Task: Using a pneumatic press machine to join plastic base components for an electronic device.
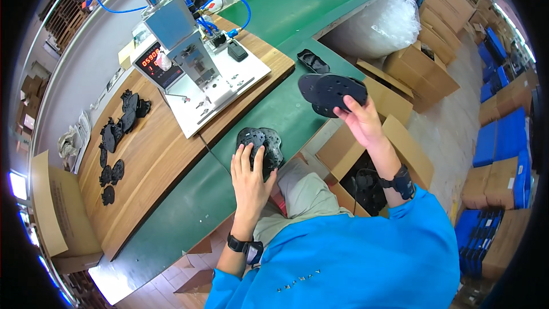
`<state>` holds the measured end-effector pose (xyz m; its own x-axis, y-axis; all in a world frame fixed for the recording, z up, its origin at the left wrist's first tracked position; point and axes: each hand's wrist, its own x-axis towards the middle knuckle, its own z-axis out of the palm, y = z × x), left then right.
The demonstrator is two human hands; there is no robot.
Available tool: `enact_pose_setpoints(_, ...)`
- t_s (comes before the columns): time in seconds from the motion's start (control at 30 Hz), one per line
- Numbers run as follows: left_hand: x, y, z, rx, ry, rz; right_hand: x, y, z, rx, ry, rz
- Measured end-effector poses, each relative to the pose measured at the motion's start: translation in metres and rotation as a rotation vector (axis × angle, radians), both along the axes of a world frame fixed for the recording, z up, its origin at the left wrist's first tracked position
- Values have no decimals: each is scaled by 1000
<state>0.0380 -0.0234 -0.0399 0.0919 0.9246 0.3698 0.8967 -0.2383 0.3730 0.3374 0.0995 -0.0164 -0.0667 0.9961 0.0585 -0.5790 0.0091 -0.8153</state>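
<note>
- My left hand [250, 174] lies flat, fingers spread, on a stack of black perforated discs [262, 143] at the green desk's [189, 200] near edge.
- My right hand [361, 120], raised over an open cardboard box [400, 143], has its grip clamped on more black discs [331, 92].
- A small press machine [183, 51] stands on the wooden board [148, 154].

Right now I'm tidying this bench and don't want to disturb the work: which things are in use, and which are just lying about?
In use:
left hand on black perforated discs
right hand holding black discs
open carton of black parts

Lying about:
press machine
black parts on the wooden board
plastic bag
blue crates
</note>
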Motion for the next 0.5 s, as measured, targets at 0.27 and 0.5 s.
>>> enact_pose_setpoints(0.27,1,-4,0,19,25,20,127,-76,-54,-204,-6,-226)
enact_pose_setpoints(0.5,1,1,3,36,23,39,188,-150,-219,-632,-329,-530)
